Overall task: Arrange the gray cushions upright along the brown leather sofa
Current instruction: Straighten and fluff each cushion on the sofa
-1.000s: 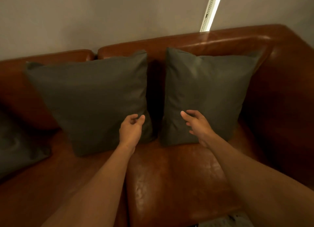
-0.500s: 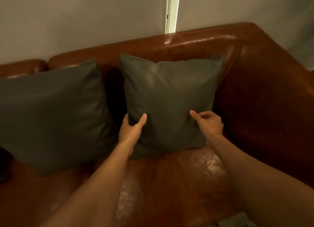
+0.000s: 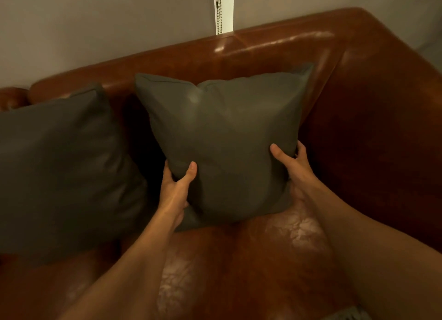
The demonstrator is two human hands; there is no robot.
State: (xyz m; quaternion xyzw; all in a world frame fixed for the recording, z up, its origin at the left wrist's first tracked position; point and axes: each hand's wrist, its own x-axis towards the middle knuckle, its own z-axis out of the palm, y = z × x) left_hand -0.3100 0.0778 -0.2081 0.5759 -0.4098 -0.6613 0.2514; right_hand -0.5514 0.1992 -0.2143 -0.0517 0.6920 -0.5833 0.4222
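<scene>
Your left hand (image 3: 175,188) and right hand (image 3: 295,169) now clamp the lower side edges of the right gray cushion (image 3: 227,138), thumbs on its front; half a second ago they only touched it. It stands upright against the brown leather sofa (image 3: 358,109) backrest, near the armrest. The left gray cushion (image 3: 59,166) leans beside it, apart.

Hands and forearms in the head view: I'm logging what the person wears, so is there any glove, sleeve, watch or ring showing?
Nothing worn shows. The left hand and right hand are bare, no gloves; no ring or watch is visible. Both forearms are bare down to the frame edge, so no sleeve is in view.
</scene>
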